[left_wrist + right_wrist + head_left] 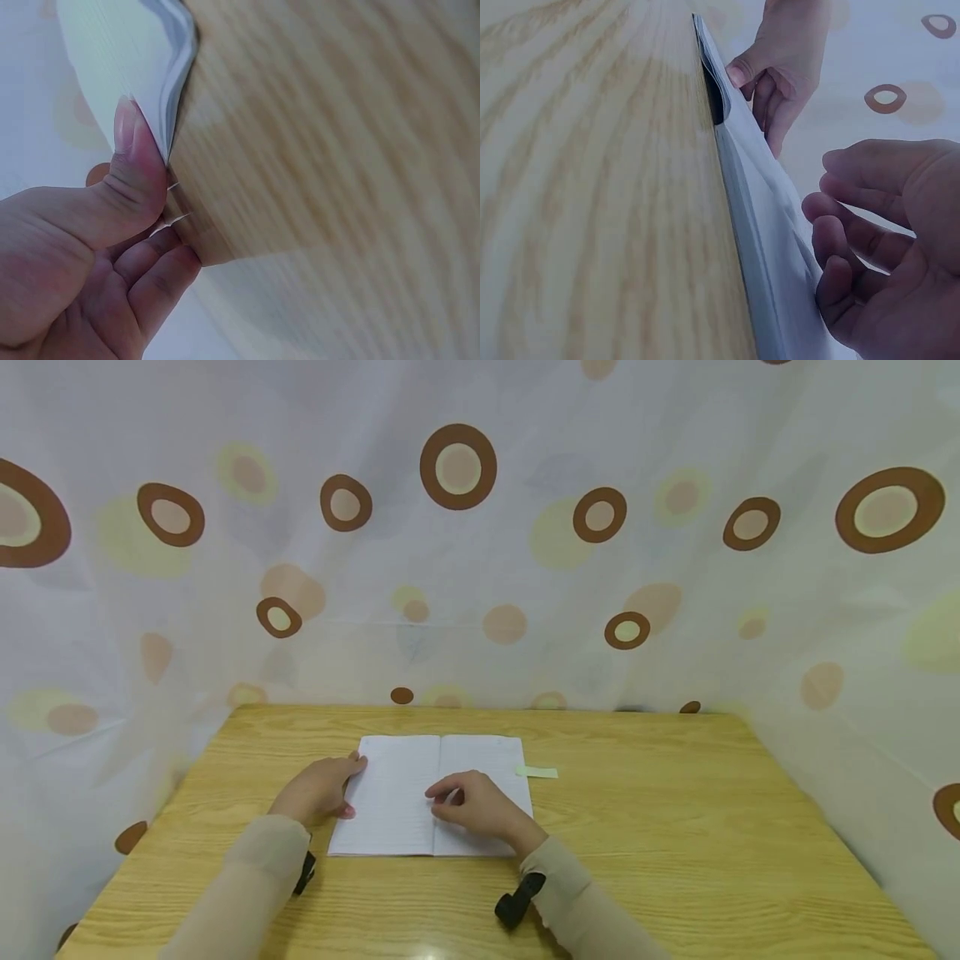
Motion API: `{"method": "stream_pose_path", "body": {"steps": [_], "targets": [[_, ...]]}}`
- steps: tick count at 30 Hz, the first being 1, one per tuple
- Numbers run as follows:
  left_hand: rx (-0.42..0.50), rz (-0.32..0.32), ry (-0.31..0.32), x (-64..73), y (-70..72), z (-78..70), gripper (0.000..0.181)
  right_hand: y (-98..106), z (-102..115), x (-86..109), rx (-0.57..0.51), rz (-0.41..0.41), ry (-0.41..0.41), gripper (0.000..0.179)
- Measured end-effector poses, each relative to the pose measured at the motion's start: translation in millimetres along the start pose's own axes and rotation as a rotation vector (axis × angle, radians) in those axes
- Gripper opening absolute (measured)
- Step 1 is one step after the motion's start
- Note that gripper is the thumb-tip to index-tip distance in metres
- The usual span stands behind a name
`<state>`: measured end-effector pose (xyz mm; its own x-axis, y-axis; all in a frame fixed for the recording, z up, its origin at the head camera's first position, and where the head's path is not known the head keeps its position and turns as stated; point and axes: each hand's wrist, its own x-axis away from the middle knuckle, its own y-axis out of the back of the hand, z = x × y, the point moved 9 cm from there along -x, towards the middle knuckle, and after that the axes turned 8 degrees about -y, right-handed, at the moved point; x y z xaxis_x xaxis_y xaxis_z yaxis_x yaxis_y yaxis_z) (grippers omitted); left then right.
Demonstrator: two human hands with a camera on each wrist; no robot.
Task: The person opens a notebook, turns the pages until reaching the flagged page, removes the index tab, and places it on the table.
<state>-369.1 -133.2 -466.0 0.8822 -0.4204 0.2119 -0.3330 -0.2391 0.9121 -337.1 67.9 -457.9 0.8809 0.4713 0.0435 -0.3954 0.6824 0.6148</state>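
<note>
An open notebook (393,793) with lined white pages lies flat in the middle of the table. At its left edge is my left hand (318,787), thumb and forefinger spread apart, their tips on the page margin. In the left wrist view the thumb (129,146) presses at the notebook's corner (166,142), with the other fingers bent beside it. My right hand (476,806) hovers low over the right page near the centre fold. Its fingers (840,225) are loosely curled with nothing between them. A pale green paper strip (542,772) juts out from the right page edge.
The wooden table (675,827) spreads around the notebook on all sides. A white curtain (480,560) with brown and beige circles hangs behind it and along both sides. Each wrist wears a black strap (520,900).
</note>
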Motion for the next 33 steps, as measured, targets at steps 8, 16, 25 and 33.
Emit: {"method": "stream_pose_path", "body": {"steps": [8,16,25,33], "targets": [[0.011,0.001,-0.001,-1.2,-3.3,2.2,0.088,14.6,-7.7,0.7,0.015,-0.071,-0.023,0.018],[0.023,-0.01,0.004,0.1,-1.6,1.2,0.087,32.3,-14.6,2.8,0.051,-0.152,-0.02,0.018],[0.024,-0.012,-0.003,2.4,-0.2,-0.5,0.087,52.5,-21.9,4.9,0.025,-0.204,-0.041,0.017],[0.003,-0.019,-0.006,-0.7,0.1,1.1,0.086,62.8,-29.0,7.5,0.022,-0.224,-0.057,0.017]]}}
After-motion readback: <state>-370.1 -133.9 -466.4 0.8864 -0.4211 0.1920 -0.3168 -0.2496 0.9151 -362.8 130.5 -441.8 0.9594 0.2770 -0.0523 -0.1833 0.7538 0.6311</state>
